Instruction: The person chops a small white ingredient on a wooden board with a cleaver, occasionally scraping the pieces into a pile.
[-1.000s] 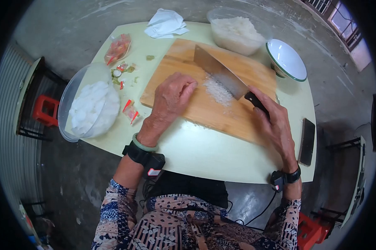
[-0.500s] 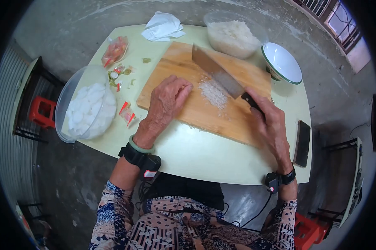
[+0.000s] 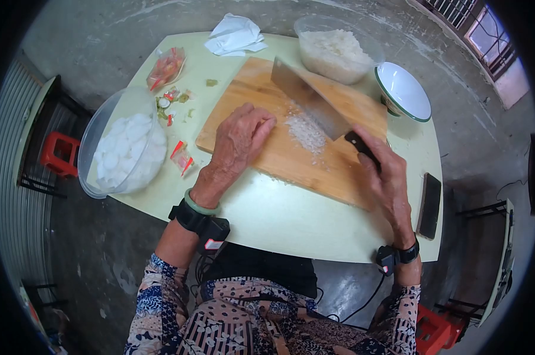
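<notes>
My right hand (image 3: 387,165) grips the black handle of a cleaver (image 3: 309,97). Its broad blade slants up and to the left over the wooden cutting board (image 3: 338,171). Just beside the blade's near side lies a small heap of finely chopped white bits (image 3: 306,131), partly covered by the cleaver. My left hand (image 3: 242,136) is curled closed at the left part of the board, thumb against the fingers, with nothing showing in it. A gap separates it from the chopped heap.
A clear tub of white pieces (image 3: 128,151) stands at the left, another tub of pale shreds (image 3: 335,56) behind the board. Around them are a white bowl (image 3: 405,89), a phone (image 3: 429,205), crumpled paper (image 3: 236,36), a red plastic bag (image 3: 166,69) and wrappers (image 3: 182,158).
The cleaver's blade has tipped slightly over the chopped heap, its handle still in my right hand. My left hand stays curled in nearly the same place; the whole view has shifted a little.
</notes>
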The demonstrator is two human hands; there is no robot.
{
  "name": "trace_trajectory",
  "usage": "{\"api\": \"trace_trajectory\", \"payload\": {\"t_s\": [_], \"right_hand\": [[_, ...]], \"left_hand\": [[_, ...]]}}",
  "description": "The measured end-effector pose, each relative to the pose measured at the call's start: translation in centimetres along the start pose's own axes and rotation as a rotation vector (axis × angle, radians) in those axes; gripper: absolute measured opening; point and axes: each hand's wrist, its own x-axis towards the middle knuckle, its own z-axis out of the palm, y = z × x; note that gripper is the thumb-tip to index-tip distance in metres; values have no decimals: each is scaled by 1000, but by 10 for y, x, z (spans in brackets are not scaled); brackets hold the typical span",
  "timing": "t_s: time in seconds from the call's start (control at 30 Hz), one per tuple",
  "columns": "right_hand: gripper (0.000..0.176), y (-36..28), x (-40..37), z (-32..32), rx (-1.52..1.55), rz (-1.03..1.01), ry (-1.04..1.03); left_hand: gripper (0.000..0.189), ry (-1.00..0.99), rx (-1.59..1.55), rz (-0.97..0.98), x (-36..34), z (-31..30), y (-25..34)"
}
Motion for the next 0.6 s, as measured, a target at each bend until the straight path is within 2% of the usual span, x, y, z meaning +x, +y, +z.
{"api": "trace_trajectory", "payload": {"t_s": [0.07, 0.27, 0.37, 0.5, 0.57, 0.6], "right_hand": [[58, -2, -2, -1, -111, 57, -153], [56, 0, -2, 4, 6, -72, -61], [55, -9, -2, -5, -30, 22, -159], [54, -7, -2, -3, 33, -19, -80], [54, -7, -3, -3, -37, 47, -221], [54, -8, -3, -3, -38, 48, -218]], "left_hand": [[9, -12, -15, -28, 0, 1, 1], [9, -26, -11, -21, 0, 0, -1], [9, -44, 16, 22, 0, -1, 1], [9, 23, 4, 3, -1, 2, -2], [9, 61, -18, -24, 0, 2, -2], [9, 99, -43, -50, 1, 2, -1]]}}
